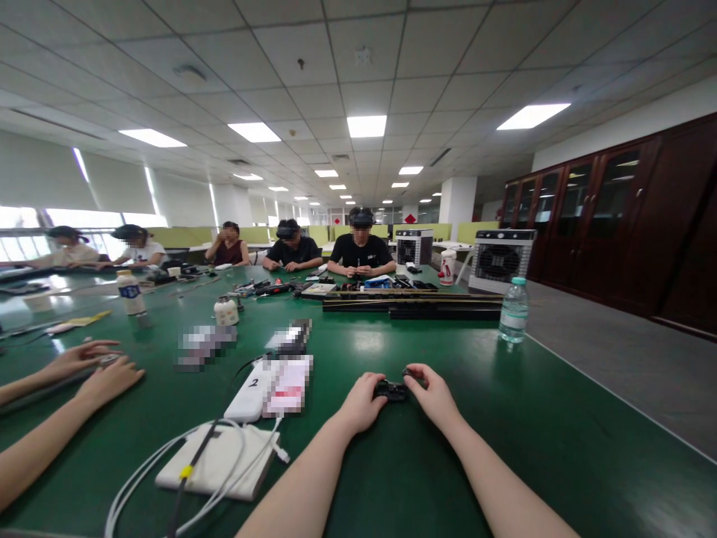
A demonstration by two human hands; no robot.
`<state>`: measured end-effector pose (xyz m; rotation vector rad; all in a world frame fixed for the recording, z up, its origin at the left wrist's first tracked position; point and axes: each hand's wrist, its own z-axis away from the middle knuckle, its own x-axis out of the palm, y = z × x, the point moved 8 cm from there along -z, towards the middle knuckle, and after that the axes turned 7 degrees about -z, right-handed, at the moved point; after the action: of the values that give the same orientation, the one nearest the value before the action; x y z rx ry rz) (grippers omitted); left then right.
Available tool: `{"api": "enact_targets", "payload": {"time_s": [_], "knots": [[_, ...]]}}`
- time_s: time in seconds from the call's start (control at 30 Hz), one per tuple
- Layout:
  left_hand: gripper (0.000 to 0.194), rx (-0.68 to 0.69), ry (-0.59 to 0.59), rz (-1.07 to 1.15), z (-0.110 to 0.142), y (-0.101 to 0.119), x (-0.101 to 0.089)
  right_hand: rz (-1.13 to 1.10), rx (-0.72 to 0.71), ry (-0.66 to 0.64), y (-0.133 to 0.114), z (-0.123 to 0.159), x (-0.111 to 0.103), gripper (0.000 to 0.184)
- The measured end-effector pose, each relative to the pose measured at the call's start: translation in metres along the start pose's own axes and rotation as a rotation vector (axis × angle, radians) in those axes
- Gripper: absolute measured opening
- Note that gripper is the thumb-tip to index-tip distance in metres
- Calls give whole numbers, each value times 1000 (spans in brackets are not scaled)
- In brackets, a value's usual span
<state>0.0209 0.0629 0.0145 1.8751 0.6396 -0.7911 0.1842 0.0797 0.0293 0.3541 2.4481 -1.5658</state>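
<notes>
My left hand (pixel 363 403) is closed around the left end of a small black plastic object (pixel 393 391) with a hollowed top, low over the green table. Its exact kind is too small to make out. Just right of it, my right hand (pixel 431 394) pinches a small dark piece (pixel 408 373) between thumb and fingertips, close above the black object's right end. To the left of my hands lie a white power bank (pixel 253 390) marked "2" and a pink-and-white item (pixel 288 385).
On the green table (pixel 358 478), a white notebook (pixel 218 463) lies under looped white cables. A water bottle (pixel 514 310) stands at the right edge; black bars (pixel 414 304) lie across the far side. Another person's hands (pixel 104 371) are at left; several people sit beyond.
</notes>
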Motion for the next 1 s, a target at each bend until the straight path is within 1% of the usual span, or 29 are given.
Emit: {"api": "enact_targets", "payload": {"time_s": [0.13, 0.2, 0.37, 0.5, 0.57, 0.63, 0.8, 0.9, 1.0], "knots": [[45, -11, -15, -2, 0, 0, 1, -76, 36, 66, 10, -3, -6, 36], [46, -11, -21, -8, 0, 1, 1, -62, 59, 79, 14, -3, -8, 38], [43, -10, -18, -12, 1, 2, 0, -61, 136, 155, 20, -2, -17, 37], [43, -7, -11, 1, 1, 0, 1, -76, 148, 178, 22, -1, -19, 34], [42, 0, -4, 10, 0, 0, 1, -60, 140, 165, 22, 0, -17, 34], [41, 8, 5, 18, 0, -1, 1, -41, 99, 135, 16, 0, -14, 34], [41, 6, 6, 17, 0, -2, 1, 30, -71, 55, -13, 4, -6, 27], [40, 18, 11, 17, -1, -3, 2, 109, -160, -23, -27, 8, 2, 23], [39, 30, 18, 19, -1, -3, 2, 203, -211, -128, -33, 12, 12, 20]]}}
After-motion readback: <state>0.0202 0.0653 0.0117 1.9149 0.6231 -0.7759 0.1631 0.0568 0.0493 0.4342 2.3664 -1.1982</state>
